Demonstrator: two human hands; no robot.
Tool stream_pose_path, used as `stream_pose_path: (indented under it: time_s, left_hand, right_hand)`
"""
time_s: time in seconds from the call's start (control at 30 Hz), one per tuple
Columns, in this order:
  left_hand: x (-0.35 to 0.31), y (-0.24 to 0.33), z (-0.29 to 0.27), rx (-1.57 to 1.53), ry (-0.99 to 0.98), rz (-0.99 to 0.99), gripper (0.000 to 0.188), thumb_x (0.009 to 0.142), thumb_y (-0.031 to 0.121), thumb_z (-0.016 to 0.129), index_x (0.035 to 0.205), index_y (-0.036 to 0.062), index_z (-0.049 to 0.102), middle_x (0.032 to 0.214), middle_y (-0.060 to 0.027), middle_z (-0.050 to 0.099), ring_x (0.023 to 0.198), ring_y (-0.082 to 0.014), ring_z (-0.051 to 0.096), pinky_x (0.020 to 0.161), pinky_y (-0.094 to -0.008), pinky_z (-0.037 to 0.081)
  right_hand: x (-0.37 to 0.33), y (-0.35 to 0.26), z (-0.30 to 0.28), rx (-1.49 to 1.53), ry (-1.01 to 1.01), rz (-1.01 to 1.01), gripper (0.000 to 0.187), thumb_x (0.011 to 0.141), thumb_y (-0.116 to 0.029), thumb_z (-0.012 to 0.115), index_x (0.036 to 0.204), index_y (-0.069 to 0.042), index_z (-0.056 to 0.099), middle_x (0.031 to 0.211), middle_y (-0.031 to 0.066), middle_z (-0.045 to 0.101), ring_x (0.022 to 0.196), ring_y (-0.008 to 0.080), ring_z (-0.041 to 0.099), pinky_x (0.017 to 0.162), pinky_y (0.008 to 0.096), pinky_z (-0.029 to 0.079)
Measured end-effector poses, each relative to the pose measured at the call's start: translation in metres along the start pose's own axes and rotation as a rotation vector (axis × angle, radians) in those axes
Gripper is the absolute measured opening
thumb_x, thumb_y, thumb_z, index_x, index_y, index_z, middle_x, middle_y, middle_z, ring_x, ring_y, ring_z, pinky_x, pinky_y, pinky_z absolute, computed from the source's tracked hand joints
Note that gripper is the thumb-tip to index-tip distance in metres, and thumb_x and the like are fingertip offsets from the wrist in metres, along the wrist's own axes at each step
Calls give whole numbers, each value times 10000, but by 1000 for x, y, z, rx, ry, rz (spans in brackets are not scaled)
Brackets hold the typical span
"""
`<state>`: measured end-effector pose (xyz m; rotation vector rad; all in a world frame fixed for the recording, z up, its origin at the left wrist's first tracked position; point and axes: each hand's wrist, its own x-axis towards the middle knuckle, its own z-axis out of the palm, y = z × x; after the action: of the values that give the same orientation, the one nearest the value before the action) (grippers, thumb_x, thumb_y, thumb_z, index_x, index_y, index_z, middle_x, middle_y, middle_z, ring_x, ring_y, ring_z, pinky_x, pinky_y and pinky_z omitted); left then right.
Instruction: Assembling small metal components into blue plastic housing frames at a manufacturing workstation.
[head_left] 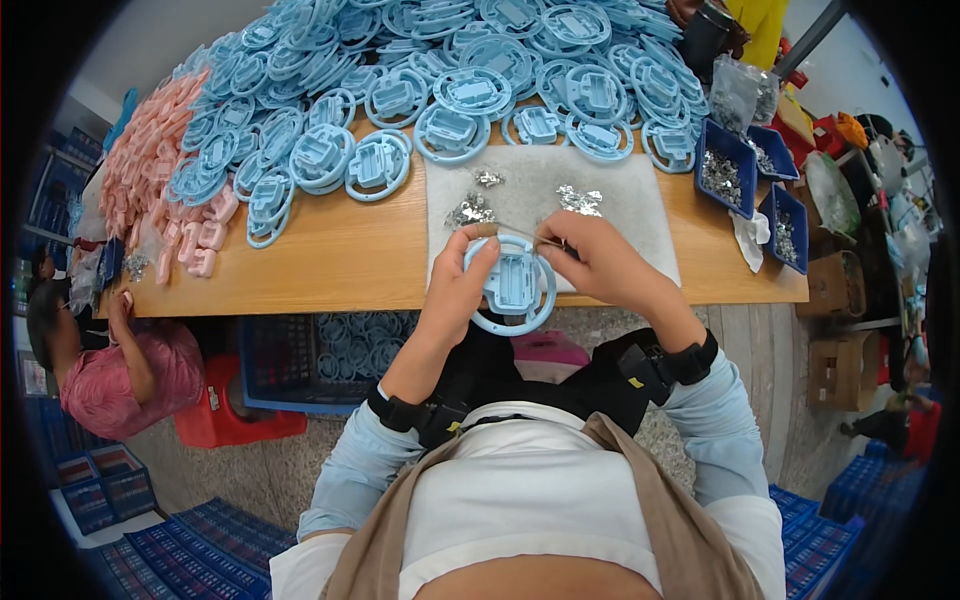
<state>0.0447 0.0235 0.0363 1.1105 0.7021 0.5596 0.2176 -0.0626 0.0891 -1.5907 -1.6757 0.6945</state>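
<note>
My left hand (459,272) grips the left rim of a light blue plastic toy steering-wheel part (515,284). The part is a ring with a boxy battery-compartment shape in its middle, held tilted over the table's front edge. At the ring's upper right, my right hand (592,258) is closed in a pinch. Something thin and dark shows at its fingertips, too small to name. Just beyond my hands, small shiny metal pieces (470,210) lie on a grey-white mat (640,220), with another little heap of metal pieces (580,199) to the right.
Many blue wheel parts (480,92) are piled across the table (330,260). Pink plastic parts (150,150) are heaped at far left. Blue bins (727,170) of metal pieces stand right. Below left are a blue crate (290,390), a red stool (225,415) and a seated person (135,375).
</note>
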Motion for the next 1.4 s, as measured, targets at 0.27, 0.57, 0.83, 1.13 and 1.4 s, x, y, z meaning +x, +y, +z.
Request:
stream_pose_path:
  time_s: [0.27, 0.57, 0.83, 1.13, 1.4]
  left_hand:
    - [0, -12, 1, -3, -2, 8, 281, 884, 104, 466, 1140, -9, 488, 922, -61, 614, 748, -67, 553, 636, -200, 446]
    - [-4, -13, 1, 71, -18, -40, 303, 887, 89, 426, 1166, -12, 490, 924, -57, 627, 639, -38, 536, 484, -165, 388]
    - [-1, -21, -4, 50, -10, -42, 309, 882, 91, 434, 1162, -27, 493, 892, -68, 615, 641, -53, 545, 504, -175, 411]
    - [-6, -8, -4, -103, -41, -130, 318, 860, 60, 456, 1157, -49, 488, 914, -80, 606, 729, -98, 606, 602, -227, 510]
    - [-3, -10, -8, -73, -8, -76, 349, 873, 90, 455, 1189, -59, 457, 934, -93, 611, 761, -104, 610, 605, -225, 509]
  right_hand:
    - [2, 4, 13, -343, -67, -144, 85, 769, -50, 546, 832, -6, 512, 792, 145, 520, 712, 336, 545, 609, 402, 434]
    - [8, -17, 10, -538, -269, -99, 153, 707, 10, 549, 847, 10, 487, 846, 162, 523, 762, 345, 565, 635, 411, 462]
    - [8, -16, 12, -547, -274, -138, 174, 691, 22, 558, 849, 18, 487, 844, 166, 521, 743, 344, 571, 623, 405, 466]
    - [4, -26, 32, -687, -190, -91, 358, 677, -5, 610, 1027, -2, 540, 869, 140, 558, 717, 296, 607, 605, 364, 497]
    - [-10, -1, 34, 15, 196, 72, 212, 754, -48, 595, 961, -50, 640, 802, 90, 545, 581, 243, 522, 518, 313, 415]
